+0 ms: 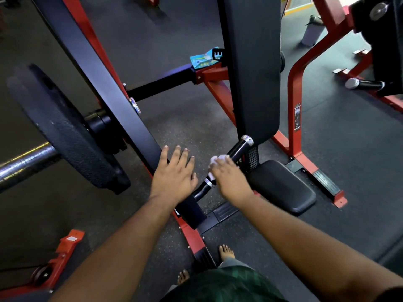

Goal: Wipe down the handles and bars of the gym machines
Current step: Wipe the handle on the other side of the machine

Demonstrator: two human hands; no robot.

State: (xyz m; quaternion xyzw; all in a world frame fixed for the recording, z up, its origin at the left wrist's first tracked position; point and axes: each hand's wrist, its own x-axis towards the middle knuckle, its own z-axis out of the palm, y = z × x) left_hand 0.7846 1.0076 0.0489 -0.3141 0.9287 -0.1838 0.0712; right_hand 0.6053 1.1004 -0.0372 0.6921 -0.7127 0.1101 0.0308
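A black handle (239, 149) with chrome end caps juts from the black lever arm (104, 83) of a red-and-black gym machine. My right hand (229, 177) is closed around the middle of this handle, pressing a white wipe (219, 159) against it. My left hand (175, 173) rests flat, fingers spread, on the lower end of the lever arm just left of the handle. It holds nothing. The lower part of the handle (201, 189) shows between the two hands.
A black weight plate (65, 129) on a chrome sleeve (24, 164) sits left. The upright back pad (253, 68) and seat pad (281, 186) stand right. A teal packet (205, 58) lies on the frame. A second handle (364, 83) and grey bottle (311, 32) are far right. My bare feet (226, 251) stand on rubber flooring.
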